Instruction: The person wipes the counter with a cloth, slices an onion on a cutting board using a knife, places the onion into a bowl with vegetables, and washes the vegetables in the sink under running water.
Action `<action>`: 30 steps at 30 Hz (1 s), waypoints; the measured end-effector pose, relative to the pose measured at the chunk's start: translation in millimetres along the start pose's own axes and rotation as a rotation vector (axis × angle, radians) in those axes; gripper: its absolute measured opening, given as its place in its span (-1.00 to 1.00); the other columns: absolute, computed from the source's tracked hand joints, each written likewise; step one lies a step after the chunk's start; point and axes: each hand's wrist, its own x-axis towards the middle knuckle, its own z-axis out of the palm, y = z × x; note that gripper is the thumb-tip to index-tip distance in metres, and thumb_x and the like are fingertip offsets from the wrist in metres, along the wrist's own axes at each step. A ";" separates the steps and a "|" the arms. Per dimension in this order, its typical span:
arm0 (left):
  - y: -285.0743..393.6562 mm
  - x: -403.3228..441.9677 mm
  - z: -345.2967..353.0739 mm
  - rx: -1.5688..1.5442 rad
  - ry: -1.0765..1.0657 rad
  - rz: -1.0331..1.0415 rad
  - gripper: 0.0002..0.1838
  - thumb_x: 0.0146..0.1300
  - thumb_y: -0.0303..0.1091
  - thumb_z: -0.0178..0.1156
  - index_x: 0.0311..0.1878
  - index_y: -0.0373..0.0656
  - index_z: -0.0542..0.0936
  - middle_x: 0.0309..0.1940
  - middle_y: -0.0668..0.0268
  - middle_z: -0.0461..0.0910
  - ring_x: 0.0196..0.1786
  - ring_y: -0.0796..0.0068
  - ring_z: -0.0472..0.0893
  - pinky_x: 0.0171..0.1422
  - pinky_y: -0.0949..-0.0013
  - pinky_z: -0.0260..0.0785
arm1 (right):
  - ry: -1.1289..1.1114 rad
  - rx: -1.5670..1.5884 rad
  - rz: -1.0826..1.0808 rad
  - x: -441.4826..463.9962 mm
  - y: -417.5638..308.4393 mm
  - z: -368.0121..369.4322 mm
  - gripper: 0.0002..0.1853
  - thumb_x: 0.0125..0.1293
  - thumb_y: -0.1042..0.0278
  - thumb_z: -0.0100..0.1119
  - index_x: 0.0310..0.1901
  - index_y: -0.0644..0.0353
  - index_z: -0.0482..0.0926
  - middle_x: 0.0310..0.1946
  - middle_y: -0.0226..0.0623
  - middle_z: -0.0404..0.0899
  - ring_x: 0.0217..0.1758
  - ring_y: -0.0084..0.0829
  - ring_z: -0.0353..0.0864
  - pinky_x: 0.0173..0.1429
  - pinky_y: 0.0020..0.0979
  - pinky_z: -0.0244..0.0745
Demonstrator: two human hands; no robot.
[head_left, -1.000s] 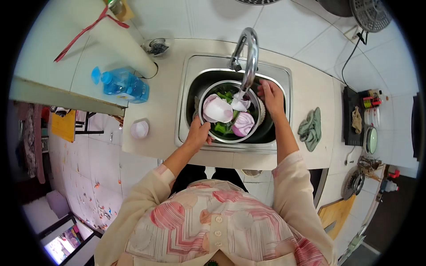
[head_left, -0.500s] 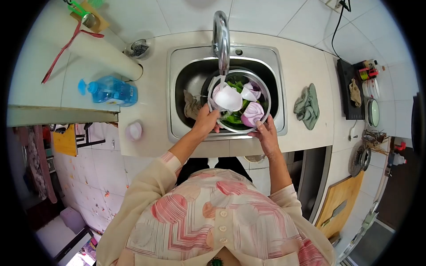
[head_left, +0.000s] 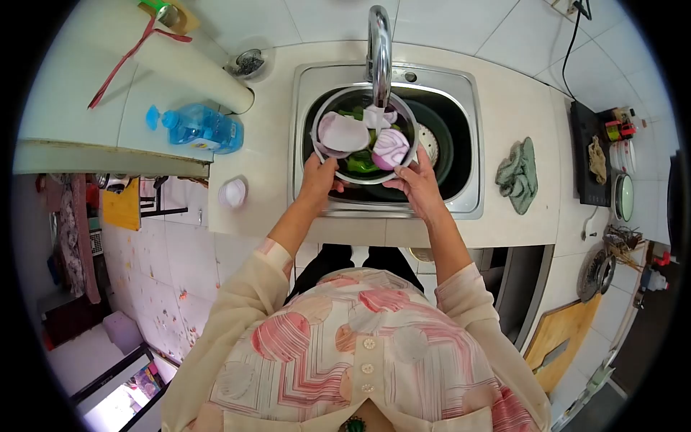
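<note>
My left hand (head_left: 319,177) grips the left rim of a round metal bowl (head_left: 411,119), held over the sink (head_left: 473,155). My right hand (head_left: 419,184) holds the same bowl at its lower right rim, thumb on top. Inside lie a cut purple onion piece (head_left: 391,147), another onion piece (head_left: 379,117), green pepper pieces (head_left: 360,163) and a large pale cup-shaped piece (head_left: 343,134) whose kind I cannot tell for sure. Water runs from the faucet (head_left: 379,54) into the bowl. Beneath, partly hidden, a dark green basin (head_left: 448,147) sits in the sink.
A blue soap bottle (head_left: 205,129) and a pale onion-like piece (head_left: 232,193) are on the left counter. To the right lies a green cloth (head_left: 517,176). Farther right are a black cooktop (head_left: 586,180) and a cutting board (head_left: 561,338) with a cleaver (head_left: 551,356).
Both hands have shifted the bowl leftward within the sink, uncovering the dark green basin on the right. The pieces inside have moved left with the bowl. The camera view has shifted slightly.
</note>
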 end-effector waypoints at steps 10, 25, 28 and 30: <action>-1.9 -8.3 -68.6 -0.047 -0.008 -0.059 -0.84 0.14 -0.41 0.01 -0.24 -0.27 0.35 -0.51 0.20 0.43 -0.72 0.46 0.37 -0.73 0.47 0.17 | -0.059 -0.139 0.085 3.4 7.4 21.3 -0.24 0.30 0.33 0.12 0.45 0.04 -0.06 -0.05 -0.22 0.46 -0.15 -0.45 0.52 -0.24 -0.36 0.62; 42.1 39.6 -24.0 0.174 -0.430 -0.052 -0.81 0.22 -0.29 0.08 -0.19 -0.18 0.47 -0.48 0.38 0.49 -0.59 0.62 0.48 -0.67 0.58 0.16 | 0.090 0.107 0.007 -11.3 -14.8 -21.0 -0.40 0.08 0.61 -0.01 0.23 0.12 0.30 -0.16 -0.47 0.49 -0.33 -0.68 0.48 -0.41 -0.62 0.49; 34.6 36.2 -8.1 -0.085 -0.384 0.017 -0.61 0.33 -0.04 0.07 0.05 -0.11 0.49 -0.24 0.42 0.56 -0.27 0.62 0.57 -0.27 0.56 0.45 | 0.180 0.213 -0.085 -20.2 -1.8 -22.0 -0.42 0.05 0.62 -0.04 0.20 0.13 0.31 -0.11 -0.42 0.47 -0.20 -0.59 0.48 -0.20 -0.49 0.48; 26.5 20.6 4.3 -0.166 -0.391 0.027 -0.59 0.34 -0.04 0.06 0.10 -0.10 0.45 -0.14 0.39 0.54 -0.18 0.58 0.57 -0.18 0.50 0.47 | 0.211 0.260 -0.151 -21.2 0.6 -19.5 -0.42 0.06 0.62 -0.06 0.21 0.13 0.27 0.01 -0.33 0.44 0.00 -0.42 0.51 0.04 -0.25 0.55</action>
